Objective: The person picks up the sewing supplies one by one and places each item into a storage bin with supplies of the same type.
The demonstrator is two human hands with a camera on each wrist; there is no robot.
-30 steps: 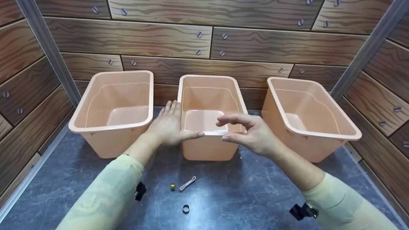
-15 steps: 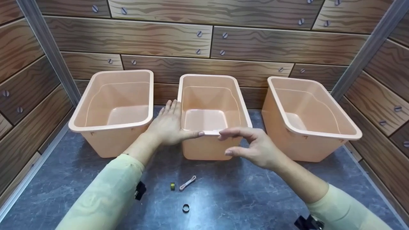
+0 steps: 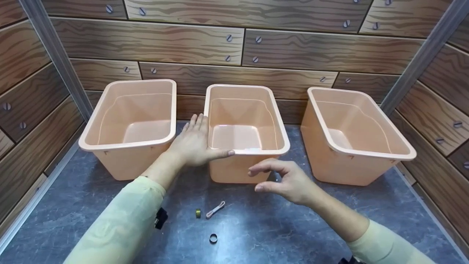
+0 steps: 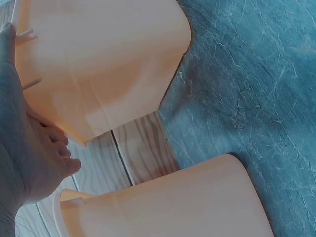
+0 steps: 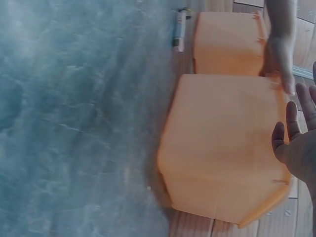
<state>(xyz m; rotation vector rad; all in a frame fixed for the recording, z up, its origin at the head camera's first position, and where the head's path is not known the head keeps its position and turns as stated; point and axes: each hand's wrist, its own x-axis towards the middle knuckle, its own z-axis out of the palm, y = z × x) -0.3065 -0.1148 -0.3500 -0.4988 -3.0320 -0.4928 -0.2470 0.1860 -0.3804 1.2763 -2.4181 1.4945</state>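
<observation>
While the left hand [image 3: 190,145] lies with straight fingers along the left rim of the middle peach plastic bin [image 3: 238,169], its thumb reaches over the near rim. The right hand [image 3: 293,181] holds nothing; its fingers are bent loosely, with the thumb apart, in front of that bin's near right corner. One matching bin [image 3: 126,161] stands to the left and another matching bin [image 3: 348,170] to the right, all three upright on the dark marbled tabletop [image 3: 285,231]. Nearer lie a small yellow-green roll [image 3: 198,213], a folded pale cord [image 3: 215,210] just right of it, and a dark ring [image 3: 213,238] nearest. Plank-patterned panels [image 3: 154,40] form the far wall.
</observation>
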